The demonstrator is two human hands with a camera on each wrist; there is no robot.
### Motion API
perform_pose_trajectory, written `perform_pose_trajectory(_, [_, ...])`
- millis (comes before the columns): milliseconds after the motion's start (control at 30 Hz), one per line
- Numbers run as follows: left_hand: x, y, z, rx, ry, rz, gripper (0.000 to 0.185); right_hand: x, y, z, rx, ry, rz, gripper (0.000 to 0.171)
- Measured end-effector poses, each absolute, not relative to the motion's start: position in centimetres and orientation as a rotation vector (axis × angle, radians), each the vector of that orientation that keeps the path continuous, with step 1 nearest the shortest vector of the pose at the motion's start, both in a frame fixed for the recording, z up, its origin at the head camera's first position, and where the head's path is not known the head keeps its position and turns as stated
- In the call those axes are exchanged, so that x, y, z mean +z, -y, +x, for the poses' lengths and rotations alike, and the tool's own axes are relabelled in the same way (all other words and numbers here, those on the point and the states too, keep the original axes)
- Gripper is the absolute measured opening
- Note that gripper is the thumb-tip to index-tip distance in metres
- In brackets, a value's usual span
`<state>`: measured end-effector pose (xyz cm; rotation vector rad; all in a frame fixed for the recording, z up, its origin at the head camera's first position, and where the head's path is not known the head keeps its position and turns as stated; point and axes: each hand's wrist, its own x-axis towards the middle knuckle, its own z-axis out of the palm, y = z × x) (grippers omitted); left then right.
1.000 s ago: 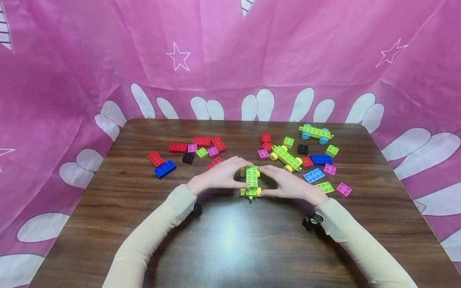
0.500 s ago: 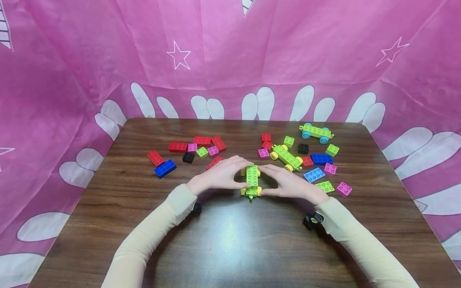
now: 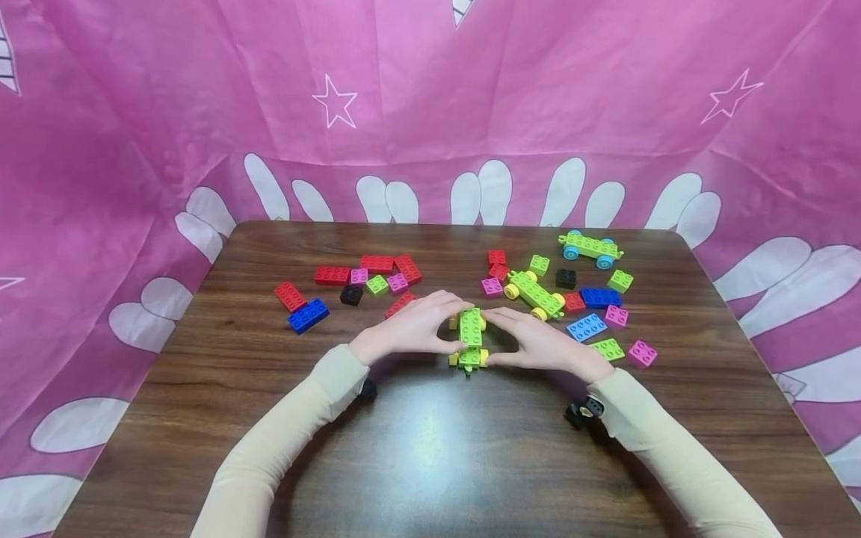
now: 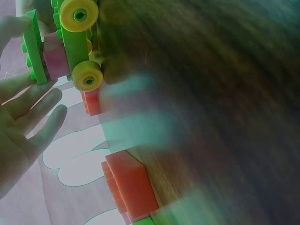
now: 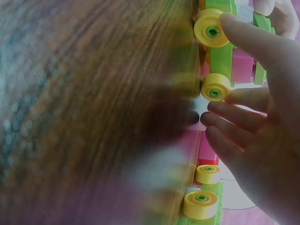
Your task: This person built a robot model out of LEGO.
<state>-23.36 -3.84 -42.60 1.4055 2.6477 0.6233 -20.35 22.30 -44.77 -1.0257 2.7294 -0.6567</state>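
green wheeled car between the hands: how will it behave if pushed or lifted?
The green car sits on yellow wheels, so a push along its length would likely roll it. It looks like hard plastic: probably stiff and light. A pink brick is sandwiched under its top plate, so the stacked parts might separate if pried.

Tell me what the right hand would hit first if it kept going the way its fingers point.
The right hand points leftward, already touching the green wheeled car. Past the car, it would likely meet the left hand gripping the other side.
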Motion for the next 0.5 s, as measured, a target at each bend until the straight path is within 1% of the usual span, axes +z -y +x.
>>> perform_pose_trajectory(500, [-42.34, 3.81, -23.29, 0.62, -2.64, 1.379, 0.067, -44.56, -22.13, -20.3, -0.659, -2.731, -1.033, 0.081])
